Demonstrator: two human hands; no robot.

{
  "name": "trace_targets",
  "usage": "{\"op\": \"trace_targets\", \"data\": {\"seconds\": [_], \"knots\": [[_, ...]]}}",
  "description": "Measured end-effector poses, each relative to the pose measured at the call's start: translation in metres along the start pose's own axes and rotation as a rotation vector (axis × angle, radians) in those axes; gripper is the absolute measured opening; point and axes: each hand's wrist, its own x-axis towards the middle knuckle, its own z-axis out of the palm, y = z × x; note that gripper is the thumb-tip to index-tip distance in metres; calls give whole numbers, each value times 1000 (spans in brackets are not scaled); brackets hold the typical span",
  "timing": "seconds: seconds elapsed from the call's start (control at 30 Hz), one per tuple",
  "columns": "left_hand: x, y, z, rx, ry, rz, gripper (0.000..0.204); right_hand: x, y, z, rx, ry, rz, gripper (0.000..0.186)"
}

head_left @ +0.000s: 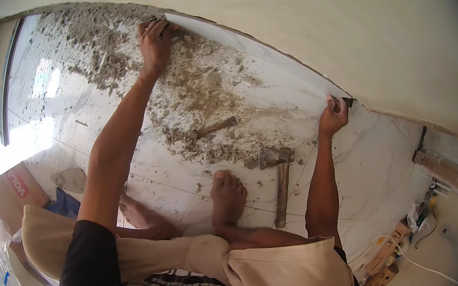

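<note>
At the far left a cardboard box (12,188) is seen on the floor, and beside it a blue cloth (63,203) is lying near a small lump of mortar (72,178). Further right, the left hand (154,42) is stretched out to the wall, and its grip is closed on the left end of a long white tile strip (254,46), which is stood on its edge along the foot of the cream wall (293,17). The fingers are curled over the top edge of the strip. Below this hand the white marble floor (60,96) is covered with grey mortar debris (188,96), spread from the wall toward the person's feet. In the debris a chisel (216,126) is laid slantwise. A bare foot (227,195) is placed flat on the floor just under the debris, and a second foot is partly seen to its left. To the right of the foot a hammer (280,176) with a wooden handle is laid, its head near the edge of the debris. Further right, the right hand (333,115) is pressed against the right end of the same strip, with the grip clenched on its top corner. At the far right, small boxes (384,264) and a white cable (423,264) are gathered on the floor by the wall.
</note>
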Motion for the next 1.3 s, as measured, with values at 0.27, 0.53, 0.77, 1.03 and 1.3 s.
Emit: {"op": "trace_targets", "data": {"seconds": [0.27, 0.53, 0.77, 1.03, 1.3], "knots": [[5, 21, -1, 45, -91, -6, 12, -1, -15, -8, 49, -24, 75, 26], [-2, 18, 9, 123, -146, 9, 4, 6, -17, -4, 82, -31, 85, 18], [13, 32, 4, 88, -193, -2, 5, 4, -8, -9, 155, -12, 123, 18], [7, 36, -3, 67, -83, -30, 16, 7, -38, -14, 155, -65, 226, 10], [8, 40, -2, 58, -71, 13, 20, 8, -39, -14, 58, -26, 222, 15]]}}
